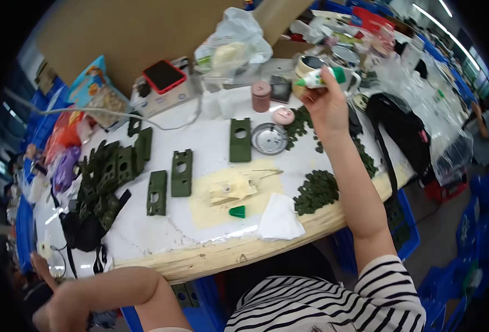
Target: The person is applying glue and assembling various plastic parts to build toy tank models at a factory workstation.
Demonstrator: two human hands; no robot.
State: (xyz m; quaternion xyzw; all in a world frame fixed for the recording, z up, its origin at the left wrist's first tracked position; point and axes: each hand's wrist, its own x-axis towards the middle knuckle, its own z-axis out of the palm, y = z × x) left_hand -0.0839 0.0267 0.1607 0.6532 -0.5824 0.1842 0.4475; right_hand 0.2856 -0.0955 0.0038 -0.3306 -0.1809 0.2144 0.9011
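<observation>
My right hand [327, 105] is raised over the back right of the table, its fingers closed around a small white glue bottle [314, 79] with a green nozzle pointing left. My left hand [56, 310] is low at the left, off the table, and its fingers are blurred. A pale tan model tank [232, 189] lies on a yellowish sheet [203, 217]. Just in front of it is a green cap [237, 212], with a folded white tissue [280, 219] to the right. Green tank hull parts [182, 172] lie left of and behind the model.
Small dark green pieces [316, 192] are heaped at the right. More green parts [109, 171] pile up at the left. Behind stand a metal dish [269, 138], a pink canister [261, 97], a mug [345, 58] and a red-rimmed phone [164, 76]. A black bag [398, 127] sits right.
</observation>
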